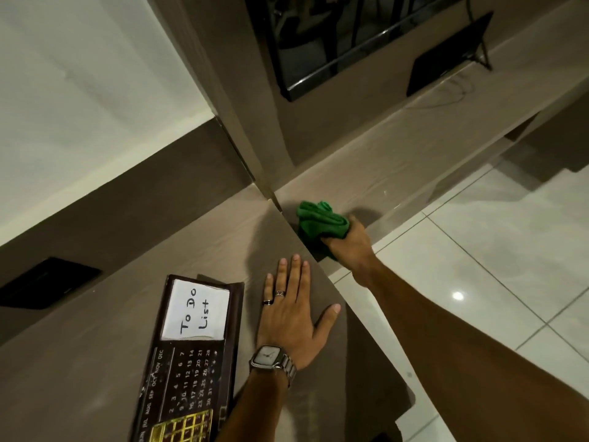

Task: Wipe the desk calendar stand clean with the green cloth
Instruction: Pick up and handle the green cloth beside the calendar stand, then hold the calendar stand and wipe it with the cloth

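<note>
My right hand [349,247] grips the bunched green cloth [322,223] on the ledge; my left hand [291,317] lies flat, fingers spread, beside the calendar stand [191,362].

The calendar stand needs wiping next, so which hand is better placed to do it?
Probably the right hand: it already grips the green cloth. The left hand lies flat and empty beside the calendar stand, able to steady it.

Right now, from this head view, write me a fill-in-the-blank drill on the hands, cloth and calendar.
1. The right hand grips the ____ cloth.
2. The left hand lies flat, wearing a ____ at the wrist.
3. The white card on the calendar stand reads "To Do ____".
4. The cloth is ____ the calendar stand, not touching it.

Missing words: green; watch; List; apart from
</note>
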A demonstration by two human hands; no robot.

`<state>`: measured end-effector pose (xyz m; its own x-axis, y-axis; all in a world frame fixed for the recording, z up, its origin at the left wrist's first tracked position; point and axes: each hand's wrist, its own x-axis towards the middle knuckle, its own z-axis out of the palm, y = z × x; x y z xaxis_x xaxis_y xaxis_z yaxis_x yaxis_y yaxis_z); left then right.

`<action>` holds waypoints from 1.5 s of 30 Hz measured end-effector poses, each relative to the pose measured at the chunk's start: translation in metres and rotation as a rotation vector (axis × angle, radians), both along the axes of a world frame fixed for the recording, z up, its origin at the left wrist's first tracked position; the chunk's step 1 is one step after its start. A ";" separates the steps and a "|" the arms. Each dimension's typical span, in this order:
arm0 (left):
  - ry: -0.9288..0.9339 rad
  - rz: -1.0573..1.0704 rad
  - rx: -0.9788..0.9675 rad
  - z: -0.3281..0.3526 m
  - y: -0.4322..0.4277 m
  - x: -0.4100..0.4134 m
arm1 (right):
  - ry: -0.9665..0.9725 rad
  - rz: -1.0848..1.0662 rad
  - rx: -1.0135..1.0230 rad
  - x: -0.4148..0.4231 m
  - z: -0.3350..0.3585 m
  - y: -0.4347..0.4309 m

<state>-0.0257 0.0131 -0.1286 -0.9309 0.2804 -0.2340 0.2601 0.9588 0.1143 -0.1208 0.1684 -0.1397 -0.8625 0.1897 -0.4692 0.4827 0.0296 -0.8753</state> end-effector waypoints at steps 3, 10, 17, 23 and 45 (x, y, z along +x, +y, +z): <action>-0.060 -0.018 0.050 0.017 -0.006 -0.001 | 0.121 0.014 -0.011 0.019 0.020 -0.004; 0.152 0.065 0.179 0.099 -0.056 0.028 | 0.361 0.091 0.043 0.095 0.080 -0.030; 0.232 0.215 0.184 0.143 -0.142 0.093 | 0.350 0.279 0.063 0.175 0.082 -0.089; -0.042 0.323 0.218 0.130 -0.171 0.149 | 0.534 0.390 0.133 0.203 0.074 -0.129; -0.205 0.403 0.435 0.121 -0.175 0.143 | 0.885 0.901 0.507 0.203 0.048 -0.158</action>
<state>0.1173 -0.1620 -0.0073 -0.9318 0.0260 -0.3620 -0.1810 0.8312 0.5257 0.0821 0.0106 -0.0914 -0.7511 -0.6096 0.2536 -0.5876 0.4420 -0.6778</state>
